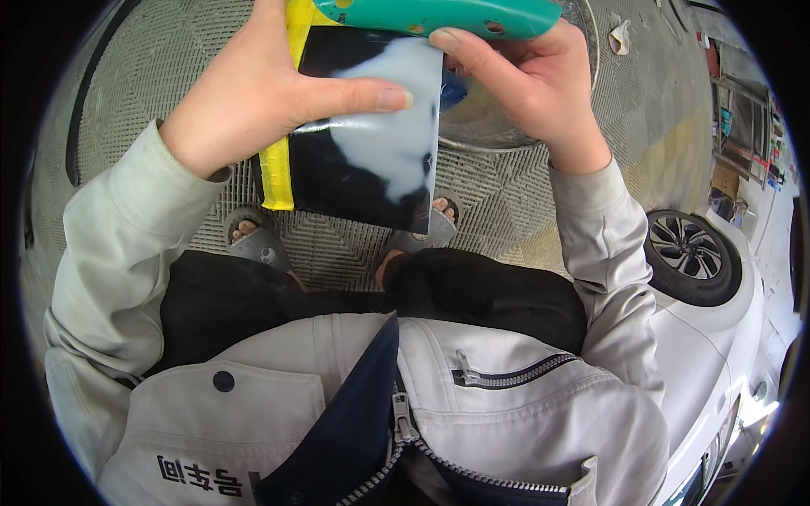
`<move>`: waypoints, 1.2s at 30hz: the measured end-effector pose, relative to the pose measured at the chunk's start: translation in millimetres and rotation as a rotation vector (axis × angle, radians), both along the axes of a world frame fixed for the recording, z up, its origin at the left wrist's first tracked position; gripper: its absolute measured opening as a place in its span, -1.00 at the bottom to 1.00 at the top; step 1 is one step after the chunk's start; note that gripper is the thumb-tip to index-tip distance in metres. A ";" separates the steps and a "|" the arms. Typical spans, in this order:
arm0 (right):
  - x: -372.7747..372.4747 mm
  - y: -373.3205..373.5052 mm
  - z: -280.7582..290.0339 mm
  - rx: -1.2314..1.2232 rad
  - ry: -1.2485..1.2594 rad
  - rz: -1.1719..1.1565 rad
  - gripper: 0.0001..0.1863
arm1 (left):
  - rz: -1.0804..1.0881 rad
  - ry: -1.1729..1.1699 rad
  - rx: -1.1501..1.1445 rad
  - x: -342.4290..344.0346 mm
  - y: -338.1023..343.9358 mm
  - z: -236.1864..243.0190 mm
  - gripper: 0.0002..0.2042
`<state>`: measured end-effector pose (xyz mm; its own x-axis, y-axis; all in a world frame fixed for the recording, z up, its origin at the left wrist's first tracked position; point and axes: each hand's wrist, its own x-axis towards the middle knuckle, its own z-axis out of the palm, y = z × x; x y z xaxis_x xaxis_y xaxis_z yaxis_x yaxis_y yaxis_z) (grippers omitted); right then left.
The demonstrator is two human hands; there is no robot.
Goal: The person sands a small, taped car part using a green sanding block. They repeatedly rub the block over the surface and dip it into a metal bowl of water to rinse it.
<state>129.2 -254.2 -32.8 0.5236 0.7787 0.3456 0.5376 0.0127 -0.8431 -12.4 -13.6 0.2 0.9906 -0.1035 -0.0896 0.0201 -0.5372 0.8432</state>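
My left hand [253, 93] grips a glossy black panel [354, 169] with a yellow strip along its left edge, thumb pressed across its face. A whitish smear or glare spreads over the panel's upper right. My right hand [523, 76] holds the panel's top right corner with its thumb, and its fingers are wrapped around a teal flat tool [439, 15] lying across the top. Both hands are raised above my knees.
I am crouched on a grey plastic grid floor [152, 67], feet in grey sandals [253, 243]. A round metal basin [489, 126] sits behind the panel. A white car [717, 320] with a dark wheel [693, 255] stands at the right.
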 end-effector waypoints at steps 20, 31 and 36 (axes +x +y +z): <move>-4.8 -2.5 7.0 -0.010 0.110 -0.076 -0.83 | 0.047 0.128 -0.013 4.9 -5.7 19.8 0.55; 1.8 -5.2 13.2 -0.120 0.117 -0.049 -0.82 | 0.014 0.082 -0.065 22.8 0.7 -0.5 0.57; -2.1 -3.7 -6.7 -0.013 0.041 -0.027 -0.81 | 0.018 0.132 -0.082 9.9 -6.3 18.1 0.57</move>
